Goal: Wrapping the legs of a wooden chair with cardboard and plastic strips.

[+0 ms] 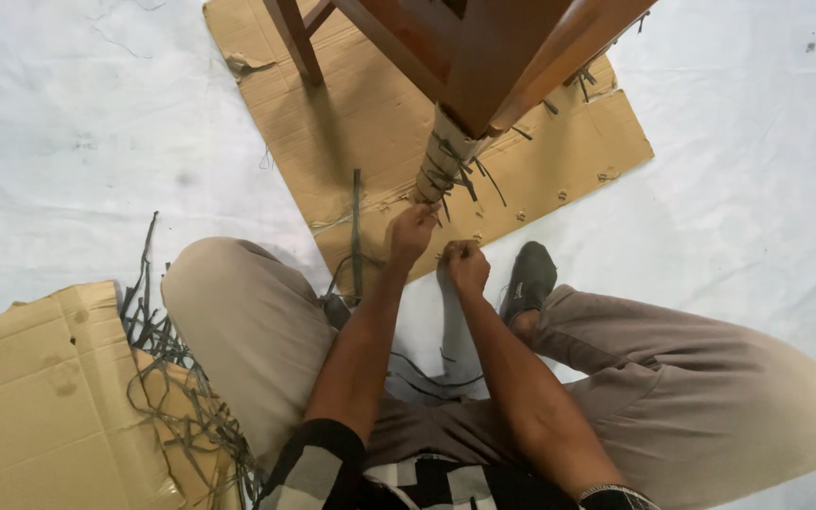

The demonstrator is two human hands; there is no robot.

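The paper-wrapped chair leg point(446, 156), bound with dark flat strapping point(455, 170), stands just above the fingers, its wrap loose and frayed where strap ends stick out. The left hand point(412, 233) pinches the wrap's lower edge while the right hand point(466, 264) is clenched on a strap end just beside it, likely to keep tension. Beneath lies creased cardboard point(370, 113) on the white floor point(68, 123), with cut straps point(181, 387) heaped well behind the fingers.

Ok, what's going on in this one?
A person sits on a white floor covering, both hands at the foot of a wooden furniture leg wrapped in tan material. The left hand touches the wrapping's lower end; the right hand is clenched just beside it. Dark strips lie beside cardboard.
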